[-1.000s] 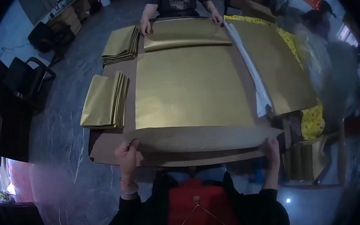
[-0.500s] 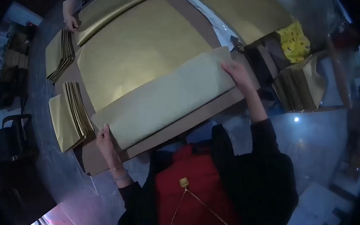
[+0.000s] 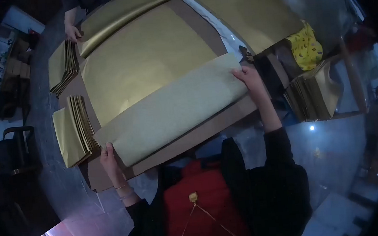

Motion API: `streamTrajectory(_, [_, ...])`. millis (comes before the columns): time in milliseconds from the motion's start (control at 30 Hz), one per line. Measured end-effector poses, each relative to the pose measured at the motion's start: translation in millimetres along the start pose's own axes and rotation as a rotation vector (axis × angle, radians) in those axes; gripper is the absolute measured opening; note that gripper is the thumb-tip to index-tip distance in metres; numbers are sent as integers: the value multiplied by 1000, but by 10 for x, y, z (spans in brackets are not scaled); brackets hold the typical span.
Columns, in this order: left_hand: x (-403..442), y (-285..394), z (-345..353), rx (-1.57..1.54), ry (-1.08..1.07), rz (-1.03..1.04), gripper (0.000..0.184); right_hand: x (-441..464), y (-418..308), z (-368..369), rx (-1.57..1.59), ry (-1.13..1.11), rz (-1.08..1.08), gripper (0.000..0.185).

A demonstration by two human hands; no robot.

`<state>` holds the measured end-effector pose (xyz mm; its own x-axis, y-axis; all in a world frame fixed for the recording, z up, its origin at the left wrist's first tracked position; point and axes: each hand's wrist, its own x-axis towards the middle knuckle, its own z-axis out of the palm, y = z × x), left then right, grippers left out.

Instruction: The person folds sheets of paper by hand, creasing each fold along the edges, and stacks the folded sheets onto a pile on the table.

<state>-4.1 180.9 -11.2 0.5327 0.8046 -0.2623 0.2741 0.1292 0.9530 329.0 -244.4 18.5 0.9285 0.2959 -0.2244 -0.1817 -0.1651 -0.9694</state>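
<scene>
A large sheet of gold paper [image 3: 148, 54] lies on a brown board [image 3: 190, 138], its near edge folded back into a wide flap with the pale underside [image 3: 174, 106] facing up. My left hand [image 3: 108, 159] pinches the flap's left end between thumb and fingers. At the right end, my right hand [image 3: 249, 78] grips the flap near its upper corner. Across the board, another person's hand [image 3: 72, 34] rests by the far end, where the gold paper curls over in a roll [image 3: 124, 25].
Two stacks of folded gold paper, a far one [image 3: 60, 68] and a near one [image 3: 71, 134], stand along the left edge. On the right are another folded stack [image 3: 311, 93], a yellow printed cloth [image 3: 306, 46] and a large flat gold-brown sheet [image 3: 252, 15]. A black chair [image 3: 16, 151] stands at left.
The view has shifted slightly, so the board and left stacks sit lower in the picture. Both hands keep hold of the flap's ends. The other person's hand stays at the far end.
</scene>
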Motion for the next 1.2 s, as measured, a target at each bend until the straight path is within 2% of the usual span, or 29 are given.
streamTrajectory(67, [-31,17,38,5,-3,35,28,63,32,-20,-43,34,76,31])
streamTrajectory(167, [-110,103,174,-43,-27,85,29,86,59,-1,-83,24,7,31])
streamTrajectory(267, [-200,176,239,104,54,38,25,70,141,52,-108,73,14,30])
streamTrajectory(333, [-206,113,227,-70,-32,48,27,93,173,64,-91,63,16,29])
streamTrajectory(433, [-116,-13,162,-99,-36,25,28,128,250,46,-81,71,0,29])
streamTrajectory(467, [-110,-13,153,-103,-27,27,28,154,261,22,-198,73,-82,28])
streamTrajectory(567, [-174,60,173,-87,1,8,29,89,133,-30,-381,58,-70,26])
streamTrajectory(633, [-247,190,248,-90,-20,90,29,-24,73,-8,-31,-75,-97,26])
streamTrajectory(667, [-271,295,268,79,105,43,28,-40,151,-95,-24,-130,-48,25])
streamTrajectory(700, [-278,339,220,56,137,63,28,-6,206,-180,-20,-179,6,25])
streamTrajectory(733, [-286,367,169,16,90,50,27,24,104,-253,-25,-200,-20,25])
streamTrajectory(800, [-316,537,51,-42,53,52,27,-69,-373,-408,-264,-256,-60,23])
streamTrajectory(867, [-364,1056,-89,146,-7,147,27,-124,-945,-496,-573,-149,-268,23])
streamTrajectory(933, [-353,1600,-44,-235,-63,209,30,-183,-1506,-524,-411,-64,-304,27])
streamTrajectory(967, [-269,1833,-107,-142,-22,312,36,-135,-1747,-563,-484,3,-559,33])
streamTrajectory(1000, [-202,2160,-149,-209,-78,303,38,-178,-2166,-527,-547,95,-542,36])
streamTrajectory(1100, [-52,3087,-407,-295,-232,608,42,44,-3057,-775,-563,182,-946,36])
streamTrajectory(1133, [-11,3440,-599,-222,-279,648,44,-171,-3389,-784,-798,263,-1151,34])
streamTrajectory(1167, [-155,3854,-649,-304,-162,693,42,-327,-3575,-764,-1039,343,-1352,33])
streamTrajectory(1200, [-266,4103,-675,-390,-43,742,41,-325,-3550,-799,-1041,339,-1346,33])
